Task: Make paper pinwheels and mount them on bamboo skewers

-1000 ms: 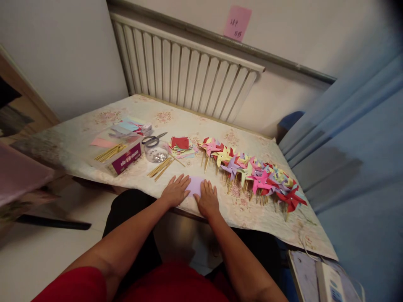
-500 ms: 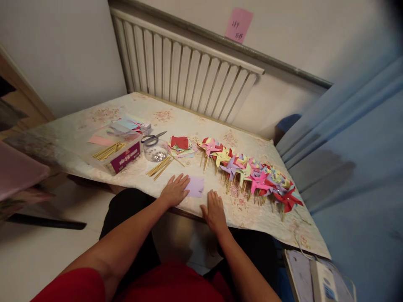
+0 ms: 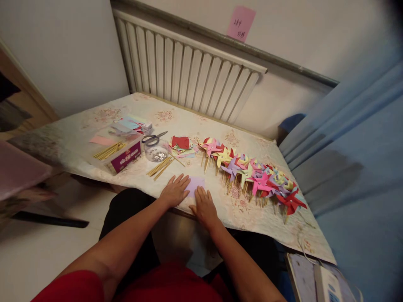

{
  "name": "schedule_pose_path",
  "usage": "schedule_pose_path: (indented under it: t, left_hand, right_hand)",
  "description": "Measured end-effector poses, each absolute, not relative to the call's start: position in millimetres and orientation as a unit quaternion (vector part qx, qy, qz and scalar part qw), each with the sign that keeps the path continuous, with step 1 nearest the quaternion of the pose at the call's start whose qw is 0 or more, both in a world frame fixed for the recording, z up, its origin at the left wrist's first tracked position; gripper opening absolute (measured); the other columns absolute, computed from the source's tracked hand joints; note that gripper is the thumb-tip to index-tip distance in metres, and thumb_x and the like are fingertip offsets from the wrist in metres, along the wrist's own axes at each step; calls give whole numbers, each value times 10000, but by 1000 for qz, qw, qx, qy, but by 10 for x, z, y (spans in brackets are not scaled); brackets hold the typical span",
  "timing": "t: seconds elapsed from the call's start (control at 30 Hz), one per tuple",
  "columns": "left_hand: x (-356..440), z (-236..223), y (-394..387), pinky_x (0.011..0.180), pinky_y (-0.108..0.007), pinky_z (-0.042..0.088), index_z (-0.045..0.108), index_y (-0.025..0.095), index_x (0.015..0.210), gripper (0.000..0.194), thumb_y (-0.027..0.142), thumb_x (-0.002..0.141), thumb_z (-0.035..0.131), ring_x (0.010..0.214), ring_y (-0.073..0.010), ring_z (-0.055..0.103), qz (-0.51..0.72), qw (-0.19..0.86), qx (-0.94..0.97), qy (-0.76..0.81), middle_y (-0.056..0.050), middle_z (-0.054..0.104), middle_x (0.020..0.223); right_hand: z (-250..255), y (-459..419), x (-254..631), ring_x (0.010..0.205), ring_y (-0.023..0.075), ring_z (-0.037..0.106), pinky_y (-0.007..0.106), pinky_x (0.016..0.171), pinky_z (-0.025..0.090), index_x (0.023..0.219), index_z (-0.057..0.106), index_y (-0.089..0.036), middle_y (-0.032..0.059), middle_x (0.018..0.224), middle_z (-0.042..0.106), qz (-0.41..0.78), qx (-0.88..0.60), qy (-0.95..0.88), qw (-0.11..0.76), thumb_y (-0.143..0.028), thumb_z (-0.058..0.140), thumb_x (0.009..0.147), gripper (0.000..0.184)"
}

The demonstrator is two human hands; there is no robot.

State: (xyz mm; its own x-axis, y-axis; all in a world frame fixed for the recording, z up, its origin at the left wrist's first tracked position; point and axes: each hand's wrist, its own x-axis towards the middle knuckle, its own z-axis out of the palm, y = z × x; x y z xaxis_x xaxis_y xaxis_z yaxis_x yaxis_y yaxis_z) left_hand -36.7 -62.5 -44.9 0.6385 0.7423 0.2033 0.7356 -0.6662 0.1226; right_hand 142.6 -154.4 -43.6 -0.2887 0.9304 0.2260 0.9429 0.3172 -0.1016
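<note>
Purple paper (image 3: 197,182), one visible sheet, lies on the worktop (image 3: 75,130), partly hidden by the left hand (image 3: 174,191) and right hand (image 3: 205,206); each grip is flattened out, clasping nothing. One pair of scissors (image 3: 156,137) shows; overlapping pinwheels (image 3: 262,183) defy counting.

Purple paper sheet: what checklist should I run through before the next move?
1. Purple sheet flat on the tabletop: ok.
2. Left hand over the sheet's left side: ok.
3. Right hand over its lower right part: ok.
4. How firmly either hand presses: cannot tell.
5. Scissors apart from both hands: ok.
6. Pinwheels apart from the right hand: ok.
</note>
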Motion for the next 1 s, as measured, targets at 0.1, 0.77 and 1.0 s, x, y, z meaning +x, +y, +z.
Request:
schedule_pose_path:
  t: [0.1,0.77,1.0]
  left_hand:
    - [-365,-450,-623,1149,-515,197,396,235,1456,537,426,956,352,1440,-272,263,117,17,905,409,-45,362,1544]
    - [-358,-462,-609,1166,-494,154,394,247,1460,538,426,953,353,1448,-262,243,114,27,903,413,-42,356,1548]
    - [-361,-442,-613,1165,-498,150,385,234,1465,549,427,952,357,1448,-265,240,113,32,904,412,-51,354,1548]
  right_hand:
    - [-548,-1655,1476,1440,307,260,538,1162,212,1441,376,-70,201,1523,345,-50,-588,-798,124,-399,532,932,625]
    - [-607,-1827,1489,1441,296,258,532,1171,191,1435,397,-92,162,1521,368,-39,-620,-772,133,-352,520,938,575]
    - [-596,-1871,1486,1432,295,281,536,1165,213,1431,404,-104,155,1511,388,-39,-624,-768,143,-338,513,942,553]
